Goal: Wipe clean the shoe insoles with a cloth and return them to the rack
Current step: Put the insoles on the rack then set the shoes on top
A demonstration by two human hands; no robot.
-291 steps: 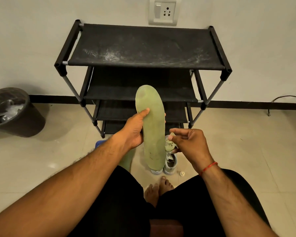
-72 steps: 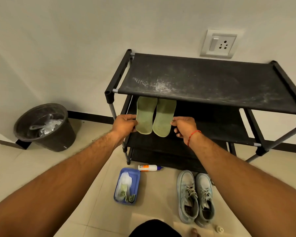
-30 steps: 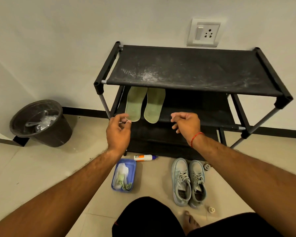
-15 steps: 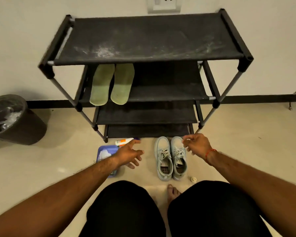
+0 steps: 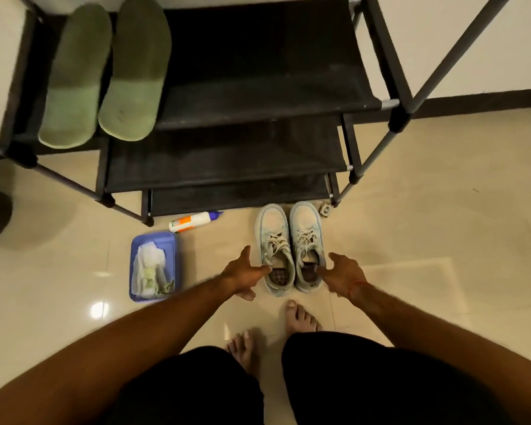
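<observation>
In the head view, two green insoles (image 5: pixel 135 72) are seen lying side by side, flat and foam-like, at the left end of a shelf of the rack (image 5: pixel 258 96). Their rounded ends overhang the shelf's front edge a little. The rack is built of dark tubes with pale metal joints and taut black fabric shelves. Its top is cut off by the frame.

On the glossy cream floor tiles, a pair of pale lace-up shoes (image 5: pixel 288 246) is set toes toward the rack. The left hand (image 5: pixel 242 274) is held wide, thumb raised and fingers spread at the collar of the left shoe. The right hand (image 5: pixel 341 276) is likewise spread at the collar of the right shoe. Whether the fingertips touch the shoes cannot be told.

To the left, a shallow blue plastic tray (image 5: pixel 154 236) holds a crumpled white cloth (image 5: pixel 149 265), and greenish scraps in it are hard to make out. A white bottle (image 5: pixel 193 221) with an orange label lies on its side beside the tray. A small object (image 5: pixel 325 208) by the rack's foot is too small to identify.
</observation>
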